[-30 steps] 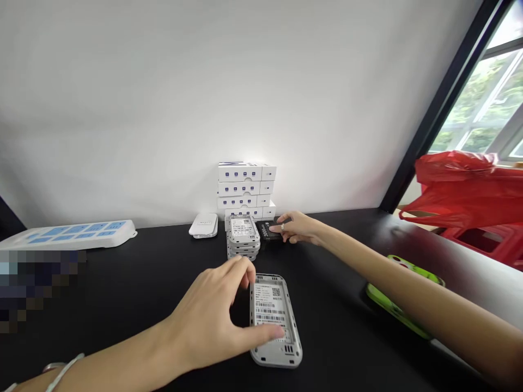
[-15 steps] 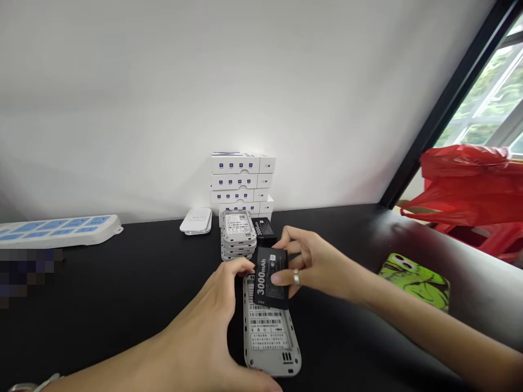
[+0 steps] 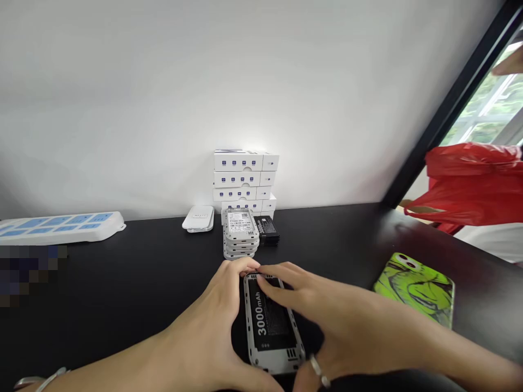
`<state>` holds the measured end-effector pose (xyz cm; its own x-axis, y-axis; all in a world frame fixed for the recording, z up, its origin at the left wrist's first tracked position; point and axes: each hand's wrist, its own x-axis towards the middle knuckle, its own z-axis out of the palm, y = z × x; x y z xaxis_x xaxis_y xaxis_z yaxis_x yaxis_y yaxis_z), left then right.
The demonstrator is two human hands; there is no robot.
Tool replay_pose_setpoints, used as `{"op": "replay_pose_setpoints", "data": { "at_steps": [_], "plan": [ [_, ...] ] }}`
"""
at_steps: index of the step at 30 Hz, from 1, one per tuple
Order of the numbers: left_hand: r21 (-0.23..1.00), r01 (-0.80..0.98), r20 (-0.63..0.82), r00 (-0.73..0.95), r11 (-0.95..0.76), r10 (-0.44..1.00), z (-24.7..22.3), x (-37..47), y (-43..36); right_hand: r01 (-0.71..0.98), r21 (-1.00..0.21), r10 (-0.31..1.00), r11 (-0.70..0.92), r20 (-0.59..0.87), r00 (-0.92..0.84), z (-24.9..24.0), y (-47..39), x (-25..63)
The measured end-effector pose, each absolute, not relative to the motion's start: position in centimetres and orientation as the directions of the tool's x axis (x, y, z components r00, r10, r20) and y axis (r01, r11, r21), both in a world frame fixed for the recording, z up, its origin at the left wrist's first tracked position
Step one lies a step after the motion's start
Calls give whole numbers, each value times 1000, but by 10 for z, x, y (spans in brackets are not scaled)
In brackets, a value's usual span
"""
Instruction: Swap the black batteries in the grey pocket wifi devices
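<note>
A grey device shell (image 3: 278,359) lies on the black table, and a black 3000mAh battery (image 3: 269,318) sits inside its recess. My left hand (image 3: 220,321) grips the shell along its left side, fingertips at the top end and thumb at the bottom. On the other side, my right hand (image 3: 322,321) arches around the shell, its fingertips on the top end of the shell and battery and its thumb near the bottom right corner. Behind them stand a stack of similar shells (image 3: 241,231) and a stack of black batteries (image 3: 267,231).
White boxes (image 3: 245,178) are stacked against the wall, with thin white covers (image 3: 198,218) to their left. A power strip (image 3: 61,227) lies at the far left. A green phone case (image 3: 417,288) is at the right, near a red bag (image 3: 474,182). Part of a person's hand shows at the upper right.
The battery has gone from my right hand's hold above the shell into the recess. My right hand has moved down around the shell. A person's hand has appeared by the window.
</note>
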<state>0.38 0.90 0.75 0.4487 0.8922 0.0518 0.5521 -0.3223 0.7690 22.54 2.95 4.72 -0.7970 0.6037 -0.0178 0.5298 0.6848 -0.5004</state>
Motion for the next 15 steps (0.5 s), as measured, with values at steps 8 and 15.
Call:
{"op": "replay_pose_setpoints", "data": {
  "at_steps": [8, 15],
  "plan": [
    [796, 531, 51, 421, -291, 906, 12, 4, 5, 685, -446, 593, 576, -349, -726, 92, 59, 259],
    [765, 555, 75, 427, -327, 901, 14, 4, 3, 814, -391, 829, 430, -186, -527, 82, 157, 292]
  ]
}}
